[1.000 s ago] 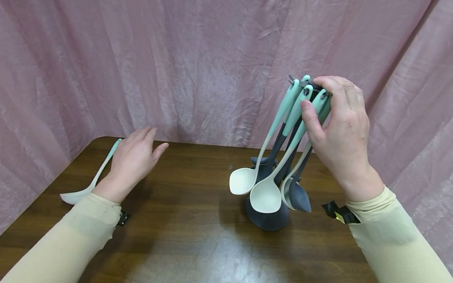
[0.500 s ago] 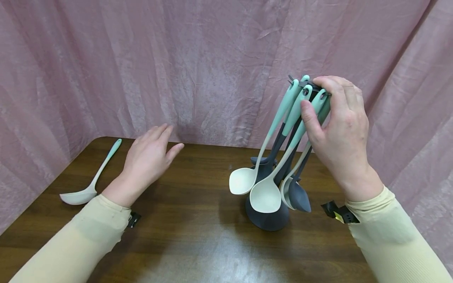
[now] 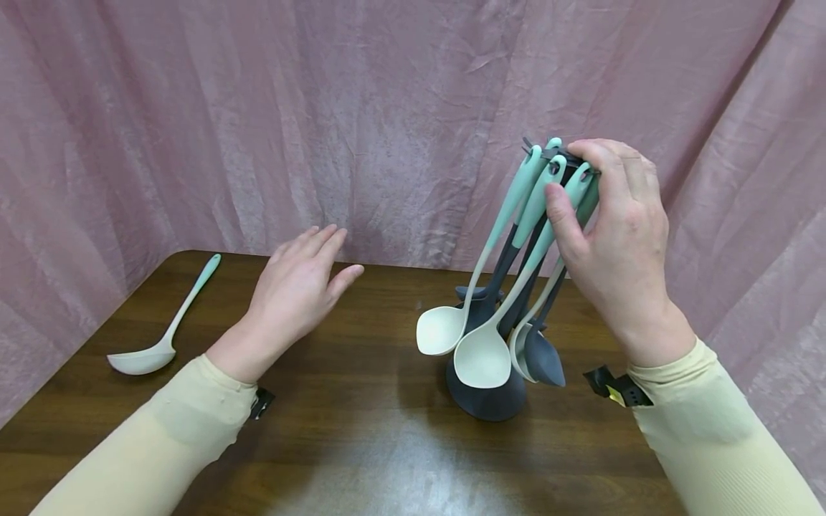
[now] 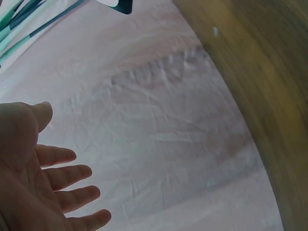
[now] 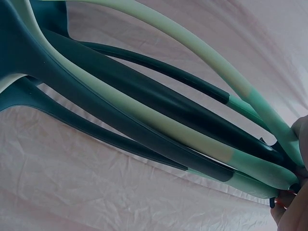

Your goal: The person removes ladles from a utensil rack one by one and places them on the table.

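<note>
My right hand [image 3: 619, 229] grips the top of a dark utensil stand [image 3: 484, 405], fingers over its hooked crown and thumb against the mint handles. From the hooks hang several utensils: a white ladle [image 3: 482, 358], a white squarish-headed spoon [image 3: 440, 331] and a dark grey spoon [image 3: 546, 358] among them. In the right wrist view the dark post [image 5: 159, 98] runs between the handles up to the fingertips. My left hand [image 3: 293, 287] is extended over the table left of the stand, fingers straight. Its palm shows bare in the left wrist view. A white ladle with a mint handle [image 3: 147, 358] lies at the far left.
The brown wooden table [image 3: 361, 444] has its back edge against a pink curtain [image 3: 387, 129]. The curtain also closes off both sides. Black straps with small devices sit on both wrists.
My left hand has moved right, away from the ladle lying at the left, which now shows whole. The right hand keeps its grip on the stand.
</note>
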The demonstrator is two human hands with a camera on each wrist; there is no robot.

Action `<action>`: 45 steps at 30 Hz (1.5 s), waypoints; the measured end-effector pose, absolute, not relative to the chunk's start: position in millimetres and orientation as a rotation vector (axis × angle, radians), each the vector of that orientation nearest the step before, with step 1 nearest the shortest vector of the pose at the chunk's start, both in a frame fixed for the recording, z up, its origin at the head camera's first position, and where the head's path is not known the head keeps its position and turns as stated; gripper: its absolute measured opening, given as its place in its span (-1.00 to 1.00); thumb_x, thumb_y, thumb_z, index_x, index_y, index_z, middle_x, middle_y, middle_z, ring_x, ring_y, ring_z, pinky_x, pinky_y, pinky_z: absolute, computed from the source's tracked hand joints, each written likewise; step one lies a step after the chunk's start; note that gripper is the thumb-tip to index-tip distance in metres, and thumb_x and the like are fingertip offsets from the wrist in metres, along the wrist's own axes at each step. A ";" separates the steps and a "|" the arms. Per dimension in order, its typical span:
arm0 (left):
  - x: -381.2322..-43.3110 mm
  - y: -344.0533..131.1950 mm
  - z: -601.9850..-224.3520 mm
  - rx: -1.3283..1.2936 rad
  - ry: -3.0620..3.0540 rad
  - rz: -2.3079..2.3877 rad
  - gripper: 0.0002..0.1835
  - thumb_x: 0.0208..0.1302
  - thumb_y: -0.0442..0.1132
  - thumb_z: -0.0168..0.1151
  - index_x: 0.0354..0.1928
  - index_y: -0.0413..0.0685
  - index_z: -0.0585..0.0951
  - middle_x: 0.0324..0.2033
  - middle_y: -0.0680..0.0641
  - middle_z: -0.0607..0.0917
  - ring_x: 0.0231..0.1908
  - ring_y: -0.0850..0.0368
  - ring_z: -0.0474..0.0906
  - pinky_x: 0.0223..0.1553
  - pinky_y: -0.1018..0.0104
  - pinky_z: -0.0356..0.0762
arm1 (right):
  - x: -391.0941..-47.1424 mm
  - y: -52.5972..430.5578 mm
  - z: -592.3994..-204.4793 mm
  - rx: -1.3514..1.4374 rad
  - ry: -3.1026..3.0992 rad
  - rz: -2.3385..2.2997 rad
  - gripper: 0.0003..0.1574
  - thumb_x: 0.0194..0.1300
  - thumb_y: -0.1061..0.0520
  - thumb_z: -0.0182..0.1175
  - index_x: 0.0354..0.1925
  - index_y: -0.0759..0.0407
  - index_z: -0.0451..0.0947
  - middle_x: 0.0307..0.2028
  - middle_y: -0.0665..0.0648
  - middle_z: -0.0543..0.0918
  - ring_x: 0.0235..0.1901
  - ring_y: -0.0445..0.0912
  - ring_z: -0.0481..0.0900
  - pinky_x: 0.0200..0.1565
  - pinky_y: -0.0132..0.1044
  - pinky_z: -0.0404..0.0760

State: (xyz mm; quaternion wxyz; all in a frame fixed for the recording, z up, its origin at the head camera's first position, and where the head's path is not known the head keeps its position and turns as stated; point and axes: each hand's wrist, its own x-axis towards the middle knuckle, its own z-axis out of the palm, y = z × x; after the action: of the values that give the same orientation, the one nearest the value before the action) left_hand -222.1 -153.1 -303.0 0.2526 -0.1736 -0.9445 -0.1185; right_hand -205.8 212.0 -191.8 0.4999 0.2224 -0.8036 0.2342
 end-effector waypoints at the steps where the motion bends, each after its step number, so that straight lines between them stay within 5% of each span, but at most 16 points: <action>1: -222.1 -150.7 -302.5 -0.477 -2.569 -0.329 -0.29 0.69 0.16 0.19 0.57 -0.23 0.47 0.55 -0.26 0.48 0.56 -0.33 0.34 0.51 -0.36 0.26 | -205.7 212.1 -191.8 0.539 -1.944 0.566 -0.42 0.58 -0.07 0.26 0.38 0.21 0.59 0.31 0.28 0.63 0.37 0.24 0.49 0.33 0.12 0.48; 27: -210.7 -94.4 -302.9 -0.643 -2.493 -0.465 -0.31 0.67 0.14 0.25 0.58 -0.16 0.48 0.50 -0.17 0.57 0.56 -0.21 0.39 0.53 -0.22 0.30 | -206.9 209.0 -191.6 0.542 -1.933 0.565 -0.42 0.57 -0.08 0.27 0.37 0.21 0.60 0.30 0.28 0.64 0.38 0.22 0.49 0.34 0.12 0.48; 35: -206.9 -73.4 -306.2 -0.702 -2.412 -0.568 -0.40 0.66 0.07 0.29 0.52 -0.12 0.56 0.32 -0.15 0.72 0.32 -0.17 0.64 0.35 -0.15 0.52 | -206.4 211.3 -192.1 0.531 -1.936 0.553 -0.42 0.57 -0.07 0.26 0.37 0.20 0.60 0.30 0.28 0.64 0.38 0.22 0.49 0.33 0.12 0.50; 45: -205.9 -47.4 -310.0 -0.785 -2.324 -0.685 -0.49 0.63 -0.01 0.36 0.45 -0.10 0.63 0.25 -0.11 0.76 0.19 -0.10 0.71 0.19 -0.04 0.63 | -207.6 212.7 -192.7 0.532 -1.932 0.554 -0.42 0.57 -0.08 0.27 0.37 0.20 0.61 0.29 0.29 0.64 0.39 0.20 0.50 0.34 0.10 0.49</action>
State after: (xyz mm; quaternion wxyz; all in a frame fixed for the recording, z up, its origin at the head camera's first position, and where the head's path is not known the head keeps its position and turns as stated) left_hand -205.9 -47.4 -310.0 0.2928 -0.2947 -0.8725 -0.2572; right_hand -207.6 212.7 -192.7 0.5065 0.2205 -0.8013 0.2296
